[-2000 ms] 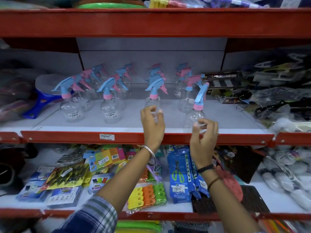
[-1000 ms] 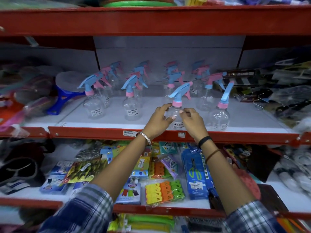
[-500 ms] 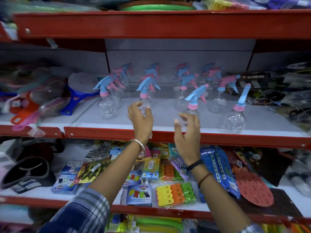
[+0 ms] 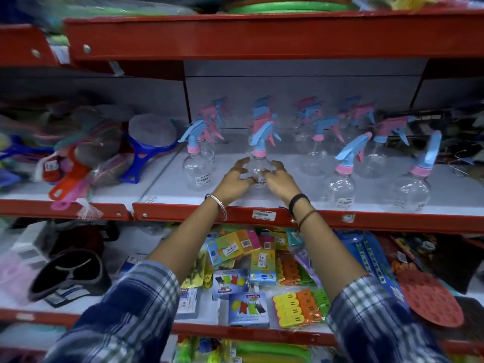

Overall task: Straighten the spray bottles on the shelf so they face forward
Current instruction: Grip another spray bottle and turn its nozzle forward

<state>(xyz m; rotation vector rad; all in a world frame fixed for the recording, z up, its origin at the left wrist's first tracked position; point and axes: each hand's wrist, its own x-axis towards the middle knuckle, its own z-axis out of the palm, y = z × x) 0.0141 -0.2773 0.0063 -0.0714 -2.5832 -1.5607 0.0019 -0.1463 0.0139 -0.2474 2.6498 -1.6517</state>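
Note:
Clear spray bottles with blue and pink trigger heads stand in rows on the white shelf [image 4: 288, 197] with a red front lip. My left hand [image 4: 233, 180] and my right hand [image 4: 279, 179] cup the round body of one front-row bottle [image 4: 257, 167] from both sides; its blue nozzle points up and to the left. Another front bottle [image 4: 197, 170] stands to its left. Two more, one [image 4: 340, 184] near and one [image 4: 413, 191] farther, stand to the right with nozzles angled up to the right. Several more bottles line up behind them.
Blue and orange handled strainers [image 4: 146, 142] lie piled at the left of the same shelf. Packaged goods [image 4: 461, 153] crowd its right end. The shelf below [image 4: 248, 331] holds packs of coloured clips and a red round mat [image 4: 429, 299]. A red shelf edge [image 4: 262, 35] hangs overhead.
Both hands left the bottle they held a second ago and moved left to the neighbouring front-row bottle, closing around its body. The view has shifted left.

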